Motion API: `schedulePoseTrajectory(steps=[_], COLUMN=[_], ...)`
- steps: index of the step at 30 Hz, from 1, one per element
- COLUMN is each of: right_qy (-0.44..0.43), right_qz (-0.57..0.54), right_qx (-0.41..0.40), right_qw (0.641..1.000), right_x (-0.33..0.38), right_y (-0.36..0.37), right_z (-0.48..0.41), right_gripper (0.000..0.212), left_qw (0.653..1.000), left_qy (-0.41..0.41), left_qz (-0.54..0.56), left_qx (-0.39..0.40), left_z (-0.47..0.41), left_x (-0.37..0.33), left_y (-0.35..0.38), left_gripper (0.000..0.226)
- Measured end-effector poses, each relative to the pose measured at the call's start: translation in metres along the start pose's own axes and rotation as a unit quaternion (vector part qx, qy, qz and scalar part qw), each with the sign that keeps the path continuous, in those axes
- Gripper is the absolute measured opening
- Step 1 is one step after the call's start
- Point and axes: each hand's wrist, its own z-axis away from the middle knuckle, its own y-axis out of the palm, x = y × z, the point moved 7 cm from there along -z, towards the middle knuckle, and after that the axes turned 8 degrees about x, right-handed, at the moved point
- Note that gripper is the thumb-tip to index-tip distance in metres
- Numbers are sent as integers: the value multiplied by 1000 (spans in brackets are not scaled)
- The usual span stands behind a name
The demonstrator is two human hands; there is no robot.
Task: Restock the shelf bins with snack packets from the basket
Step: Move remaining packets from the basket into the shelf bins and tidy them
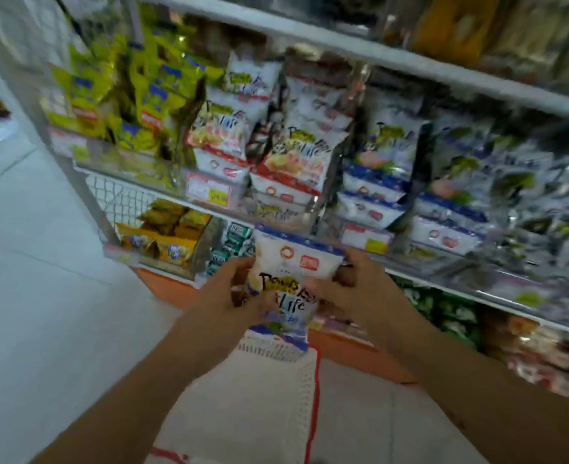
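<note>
Lt tile floor (42, 296), orange shelf base (172, 290)

White shop shelf (343, 41) tilted across the view, yellow packets (149, 95) at ten o'clock, red-and-white packets (293, 162) at twelve, blue-and-white packets (376, 169) at two, price tags (207, 192) on its front rail, orange packets (166, 242) on the lower tier at nine, pale floor (42, 296) at eight.

Packets (527, 202) at the right end of the shelf (460, 289) smear into blur, and the price tags (209, 192) are unreadable. The basket (259, 390) runs off the bottom edge. The left hand (232, 289) and right hand (353, 289) cover the held packet's (296, 262) sides.
</note>
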Motion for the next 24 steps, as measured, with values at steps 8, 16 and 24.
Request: schedulePoseTrajectory(steps=[8, 16, 24], right_qy=[-59, -125, -128], right_qz=[60, 40, 80], right_qx=[-156, -240, -291], right_qw=[984, 962, 945], right_x=[34, 62, 59], right_y=[-85, -164, -181], right_z=[31, -36, -69], right_gripper=[32, 29, 35], left_qw=[997, 982, 961], left_qy=[79, 144, 169], left_qz=[-12, -115, -203], left_qx=[14, -30, -81], left_z=[-46, -125, -172], left_x=[-101, -156, -162], left_y=[57, 77, 80], left_gripper=[45, 61, 53])
